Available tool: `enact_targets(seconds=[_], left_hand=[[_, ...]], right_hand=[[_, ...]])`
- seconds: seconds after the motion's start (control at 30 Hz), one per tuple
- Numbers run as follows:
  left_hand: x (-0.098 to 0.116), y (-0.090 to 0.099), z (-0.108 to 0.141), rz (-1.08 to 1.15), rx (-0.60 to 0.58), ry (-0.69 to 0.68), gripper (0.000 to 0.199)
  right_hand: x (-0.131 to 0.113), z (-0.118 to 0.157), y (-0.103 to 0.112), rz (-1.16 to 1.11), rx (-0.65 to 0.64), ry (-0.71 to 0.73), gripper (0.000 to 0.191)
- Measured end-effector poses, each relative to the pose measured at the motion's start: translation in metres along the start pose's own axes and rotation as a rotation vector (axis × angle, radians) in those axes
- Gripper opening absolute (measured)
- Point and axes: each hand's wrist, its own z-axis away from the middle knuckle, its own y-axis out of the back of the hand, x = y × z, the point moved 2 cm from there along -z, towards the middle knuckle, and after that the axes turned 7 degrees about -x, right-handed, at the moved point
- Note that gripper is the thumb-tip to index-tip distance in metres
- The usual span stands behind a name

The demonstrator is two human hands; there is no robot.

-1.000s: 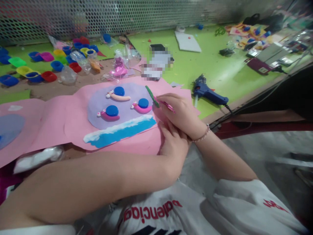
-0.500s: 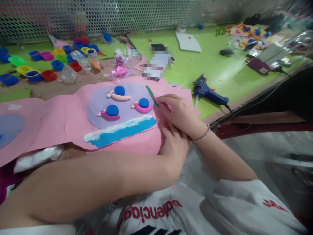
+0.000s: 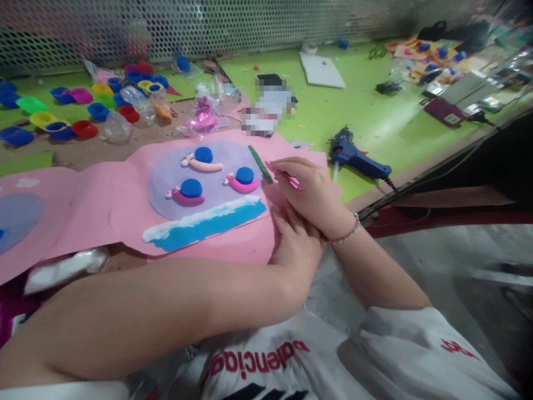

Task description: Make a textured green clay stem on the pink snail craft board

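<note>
My right hand point(image 3: 312, 191) pinches a slim pink stick-like tool point(image 3: 295, 182), its tip just right of a green clay strip point(image 3: 260, 162) lying on a pink sheet point(image 3: 245, 241). Below it, my left hand point(image 3: 297, 239) lies on the sheet's right part with fingers stretched out, some of them hidden under the right hand. Left of the green strip is a lilac oval point(image 3: 170, 161) bearing three clay snails with blue caps for shells, one of them a pink snail point(image 3: 245, 180). A blue and white clay band point(image 3: 208, 222) runs beneath the oval.
A blue glue gun point(image 3: 358, 158) lies on the green table point(image 3: 366, 111) to the right. Behind the sheet are a phone point(image 3: 270, 105), a white board point(image 3: 321, 70), several coloured caps point(image 3: 85, 129) and plastic bags point(image 3: 204, 116). A perforated metal panel point(image 3: 187, 33) borders the back.
My right hand has shifted slightly right with the pink tool, away from the green strip, whose lower end now shows. My left hand stays in place.
</note>
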Motion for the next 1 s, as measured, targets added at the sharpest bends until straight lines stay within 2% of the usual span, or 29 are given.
enact_targets(seconds=[0.17, 0.5, 0.77, 0.9, 1.0], left_hand=[[-0.002, 0.003, 0.000, 0.010, -0.009, -0.010, 0.046], [-0.004, 0.007, 0.001, -0.033, -0.056, -0.022, 0.050], [-0.003, 0.007, 0.002, -0.014, -0.016, -0.004, 0.047], [-0.003, 0.007, 0.001, -0.027, 0.003, -0.001, 0.046], [-0.003, 0.006, 0.000, -0.030, -0.029, -0.005, 0.044]], right_hand=[[-0.001, -0.001, 0.000, -0.006, -0.101, -0.012, 0.027], [0.003, 0.005, 0.002, -0.032, 0.018, 0.005, 0.026], [0.002, 0.011, 0.009, -0.093, 0.084, 0.004, 0.021], [0.003, 0.014, 0.008, -0.125, 0.071, 0.029, 0.021], [0.005, 0.015, 0.011, -0.121, 0.031, 0.075, 0.020]])
